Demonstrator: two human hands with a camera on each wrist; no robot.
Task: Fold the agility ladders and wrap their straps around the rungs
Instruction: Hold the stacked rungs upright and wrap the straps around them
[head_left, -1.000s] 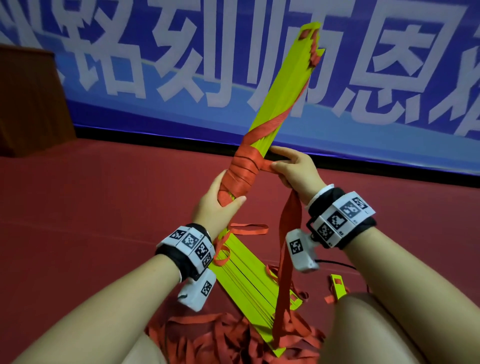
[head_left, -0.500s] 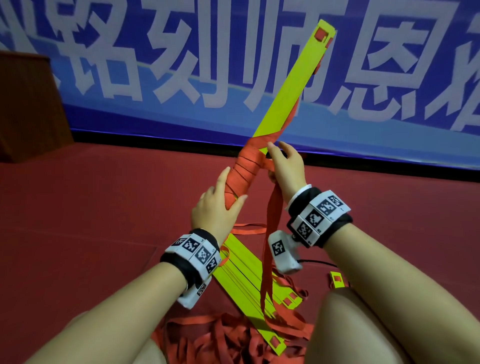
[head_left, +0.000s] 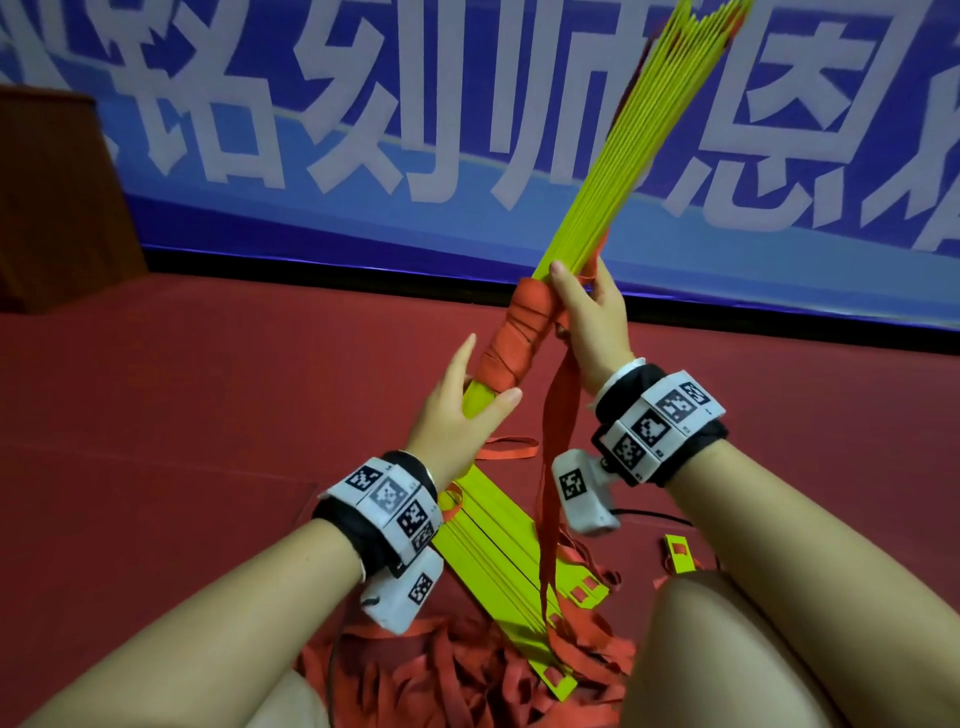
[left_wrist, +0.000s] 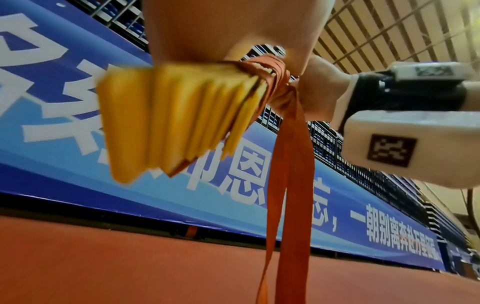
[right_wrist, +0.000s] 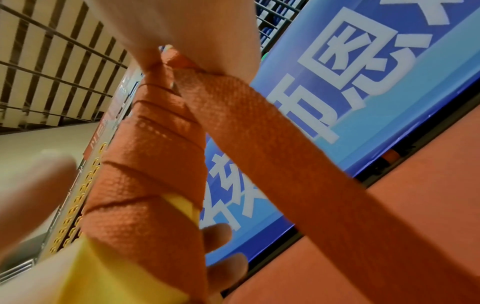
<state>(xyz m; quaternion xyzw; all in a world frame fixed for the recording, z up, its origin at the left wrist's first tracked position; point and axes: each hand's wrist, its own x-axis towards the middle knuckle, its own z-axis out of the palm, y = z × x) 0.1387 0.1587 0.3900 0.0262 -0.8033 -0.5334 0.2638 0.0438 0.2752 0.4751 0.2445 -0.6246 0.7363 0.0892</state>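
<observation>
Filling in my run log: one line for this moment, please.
left hand holds rungs | right hand pinches strap at wrap | wrapping unfinished

Loose red straps (head_left: 467, 670) and a second rung stack (head_left: 498, 551) crowd the floor between the knees.

You have one bundle (head_left: 631, 171) of yellow rungs, too many to count, between your two hands, left (head_left: 457, 415) and right (head_left: 589, 317). One strap (head_left: 553, 441) hangs below your right hand. One loose rung (head_left: 680, 553) lies below your right wrist.
</observation>
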